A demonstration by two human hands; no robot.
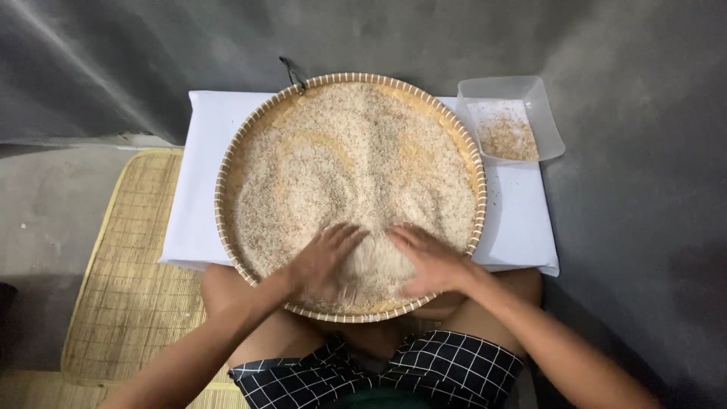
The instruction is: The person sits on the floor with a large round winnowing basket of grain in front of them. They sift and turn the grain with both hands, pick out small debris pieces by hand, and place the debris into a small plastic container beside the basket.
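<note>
Woven round bamboo tray (227, 189) with a pale ribbed rim sits centre frame, filled with a wide layer of pale beige rice grain (348, 159) flecked with brown bits, bare tray bottom showing through in curved streaks on the far side. Left hand (324, 261) flat on the grain at the near edge of the tray, fingers spread and pointing far, palm down, gripping nothing. Right hand (428, 259) just beside it to the right, same pose, open and flat, fingers angled towards the left hand. Between the two hands a small heap of grain is bunched up, both hands touching it. Tray rests on a white cloth-covered low surface (204, 189), near rim overhanging the person's bare knees. Small clear rectangular plastic container (549, 121) sits at the far right corner of the cloth, just beside the tray rim, holding a thin scatter of brownish husk and grain bits (506, 135). Woven straw mat (129, 280) lies on the floor to the left. Black cloth with white grid check (447, 367) covers the lap at the near edge. Grey floor (644, 189) all round, short dark cord (291, 73) at the tray's far rim
</note>
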